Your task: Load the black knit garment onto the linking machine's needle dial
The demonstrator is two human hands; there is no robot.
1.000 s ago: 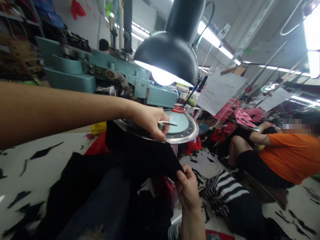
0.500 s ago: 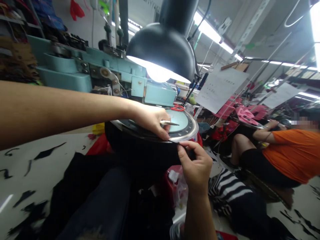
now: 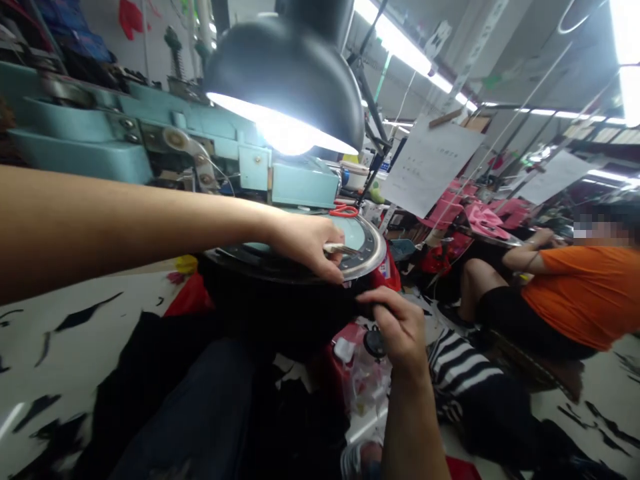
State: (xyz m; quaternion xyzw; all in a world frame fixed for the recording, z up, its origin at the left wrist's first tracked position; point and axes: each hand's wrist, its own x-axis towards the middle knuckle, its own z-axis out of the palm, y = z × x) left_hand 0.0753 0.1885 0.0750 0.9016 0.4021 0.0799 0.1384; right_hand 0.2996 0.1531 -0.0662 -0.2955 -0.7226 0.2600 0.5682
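My left hand (image 3: 307, 243) reaches across the round metal dial (image 3: 375, 257) of a blue-green machine. Thread snips (image 3: 341, 249) are held in its closed fingers, their pointed blades aimed right. Black fabric (image 3: 270, 310) hangs from the dial's near edge, and the left thumb lies by that edge. Lower and to the right, my right hand (image 3: 400, 327) is closed in a pinch on the fabric's right end. Its fingertips are slightly blurred, and fabric detail is lost in the dark.
A lit black lamp (image 3: 285, 87) hangs low over the dial. Red-handled scissors (image 3: 344, 211) lie behind it. Below stands a red container with a plastic bag (image 3: 360, 383). A person in an orange shirt (image 3: 583, 293) sits at right. Black scraps (image 3: 90, 310) litter the floor.
My right hand has drawn down and slightly right, away from the dial's edge. The left hand stays at the dial with the snips. The view has shifted a little right.
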